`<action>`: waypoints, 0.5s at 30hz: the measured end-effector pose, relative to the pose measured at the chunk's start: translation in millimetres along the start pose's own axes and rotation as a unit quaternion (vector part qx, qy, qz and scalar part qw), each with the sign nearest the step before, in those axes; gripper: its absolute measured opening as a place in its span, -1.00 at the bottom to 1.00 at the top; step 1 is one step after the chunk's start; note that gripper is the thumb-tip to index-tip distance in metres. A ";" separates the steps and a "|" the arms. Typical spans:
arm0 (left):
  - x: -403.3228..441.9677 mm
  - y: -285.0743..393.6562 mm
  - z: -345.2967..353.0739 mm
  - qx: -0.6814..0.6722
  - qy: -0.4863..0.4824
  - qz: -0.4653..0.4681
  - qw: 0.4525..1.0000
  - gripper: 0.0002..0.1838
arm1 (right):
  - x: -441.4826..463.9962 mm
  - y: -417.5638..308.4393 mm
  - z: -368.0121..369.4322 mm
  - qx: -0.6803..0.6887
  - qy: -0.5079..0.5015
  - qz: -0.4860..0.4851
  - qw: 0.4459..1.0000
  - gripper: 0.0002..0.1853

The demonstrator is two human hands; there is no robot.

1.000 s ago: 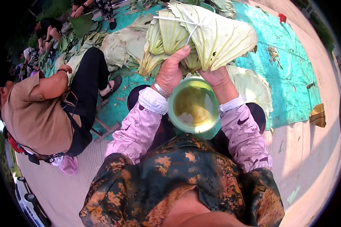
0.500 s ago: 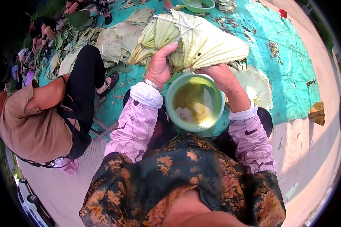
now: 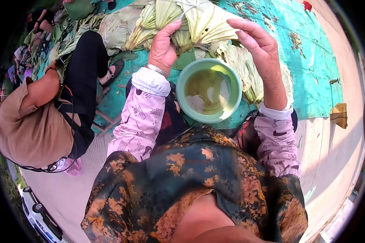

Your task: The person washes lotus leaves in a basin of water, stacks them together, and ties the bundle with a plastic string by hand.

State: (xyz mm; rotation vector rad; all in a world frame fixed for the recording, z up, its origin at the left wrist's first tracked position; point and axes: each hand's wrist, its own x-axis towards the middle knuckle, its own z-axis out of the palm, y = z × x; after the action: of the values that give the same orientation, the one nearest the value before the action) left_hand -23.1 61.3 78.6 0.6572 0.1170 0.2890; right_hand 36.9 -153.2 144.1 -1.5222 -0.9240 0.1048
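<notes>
Thumb and fingers of the left hand [image 3: 163,49] grip the lower edge of a leaf bundle [image 3: 200,24], the thumb lying up against the pale, ribbed leaves. The right hand [image 3: 263,47] is open, its thumb and fingers parted and slightly curled at the bundle's right end; whether a fingertip touches a leaf, I cannot tell.

The bundle is a flat fan of folded, pale green leaves, tied with white string [image 3: 189,5] near the top of the view. It is held up beyond the basin [image 3: 209,118], its upper side cut off by the frame.

A bracelet [image 3: 157,70] circles the left wrist, and 2 pink printed sleeves with pale cuffs cover the forearms. Between the knees, close to the near edge of the teal tarp [image 3: 320,95], the round green basin holds cloudy, yellow-brown liquid. More pale leaves [image 3: 247,75] lie just right of the basin, partly hidden by the right hand. Other leaves [image 3: 119,28] are heaped along the left part of the tarp.

Dry scraps [image 3: 297,43] are scattered toward the tarp's right side. A brown object [image 3: 339,116] is at its near right corner, and a red object [image 3: 307,5] at its far right corner. To the left sits a co-worker [image 3: 34,129] in a tan top and dark trousers, 1 shoe [image 3: 117,72] on the tarp. Pale paving surrounds the tarp's near edge, with a white car [image 3: 40,216] at the lower left.
</notes>
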 end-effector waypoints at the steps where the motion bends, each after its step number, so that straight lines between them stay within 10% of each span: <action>1: 0.4 -2.0 1.1 -0.015 0.000 -0.011 1.000 -0.63 | 0.6 4.2 3.4 -0.049 0.006 -0.023 0.999 -0.79; 5: 3.5 -7.8 2.2 -0.053 -0.002 -0.060 0.997 -0.62 | 4.8 27.2 17.9 -0.254 -0.001 -0.176 0.951 -0.69; 15: 7.2 -23.5 -10.5 -0.068 -0.026 -0.119 0.990 -0.61 | 1.1 56.3 49.8 -0.377 -0.076 -0.194 0.903 -0.72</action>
State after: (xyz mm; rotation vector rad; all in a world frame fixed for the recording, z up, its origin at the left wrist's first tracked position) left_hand -13.0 51.9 55.7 0.5097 0.1227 0.0483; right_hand 36.3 -106.4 85.2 -2.0075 -1.4845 -0.4836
